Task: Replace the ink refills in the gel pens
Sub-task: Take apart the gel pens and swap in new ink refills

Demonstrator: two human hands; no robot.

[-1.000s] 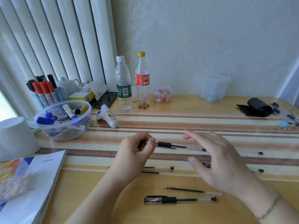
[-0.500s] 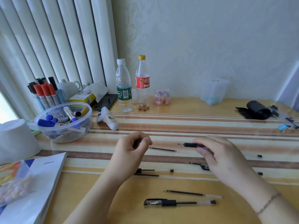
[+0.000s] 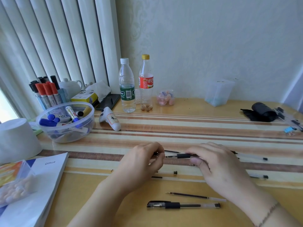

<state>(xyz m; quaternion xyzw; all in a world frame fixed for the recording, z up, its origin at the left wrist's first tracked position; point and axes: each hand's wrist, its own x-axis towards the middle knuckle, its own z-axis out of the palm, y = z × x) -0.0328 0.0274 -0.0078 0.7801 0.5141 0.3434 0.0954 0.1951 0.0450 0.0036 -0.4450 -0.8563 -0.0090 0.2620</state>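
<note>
My right hand (image 3: 214,164) grips a gel pen barrel (image 3: 184,155) by its black grip section, holding it level over the striped table. My left hand (image 3: 144,163) is closed on a small black pen part at the barrel's tip end; what it is stays mostly hidden. A loose dark ink refill (image 3: 195,196) lies near the front edge, and a whole capped gel pen (image 3: 182,205) lies just in front of it. Another thin refill (image 3: 172,151) lies behind my hands. Two clear pen barrels (image 3: 252,157) (image 3: 258,176) lie to the right.
A clear bowl of markers (image 3: 65,122), a marker cup (image 3: 47,95), two bottles (image 3: 127,86) and a white controller (image 3: 111,119) stand at the back left. An Office booklet (image 3: 41,185) and a white tub (image 3: 16,138) sit at left. A black roll (image 3: 262,112) lies far right.
My right hand came down, picked up the pen barrel and brought it left to my left hand. My left hand kept its small part and stayed in place.
</note>
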